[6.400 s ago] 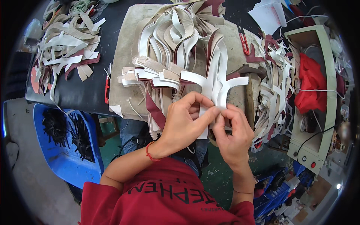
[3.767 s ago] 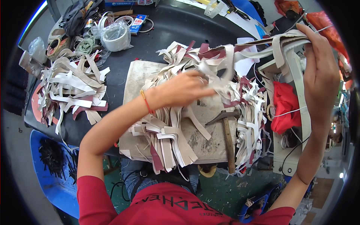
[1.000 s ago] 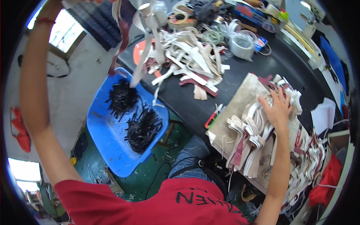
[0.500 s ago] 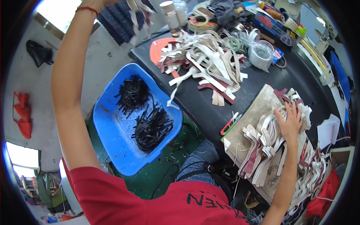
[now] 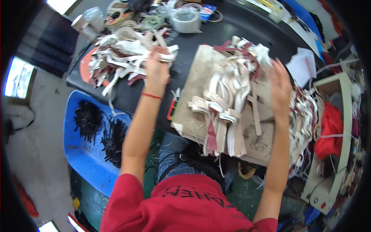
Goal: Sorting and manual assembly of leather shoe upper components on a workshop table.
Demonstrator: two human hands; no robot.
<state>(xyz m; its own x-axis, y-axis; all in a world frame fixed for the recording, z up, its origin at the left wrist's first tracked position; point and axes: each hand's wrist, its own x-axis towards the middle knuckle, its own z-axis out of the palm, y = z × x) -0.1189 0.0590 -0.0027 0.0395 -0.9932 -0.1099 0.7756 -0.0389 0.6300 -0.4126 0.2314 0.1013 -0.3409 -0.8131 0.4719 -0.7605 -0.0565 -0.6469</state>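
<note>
Left of the brown board [image 5: 201, 73], left hand [image 5: 156, 71] gripping pale strips [image 5: 127, 54] fanned leftward. Above its right edge, right hand [image 5: 280, 87] spread wide, holding nothing.

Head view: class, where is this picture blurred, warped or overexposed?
Head view: the right hand is smeared by motion blur; the left hand is sharper; the black table edges bow toward the dark round rim; bright window patches at left are blown out.

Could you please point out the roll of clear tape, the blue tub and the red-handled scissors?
Roll of clear tape [image 5: 184, 19], head view, top rim.
Blue tub [image 5: 83, 152], head view, bare floor.
Red-handled scissors [image 5: 171, 110], head view, handle.
</note>
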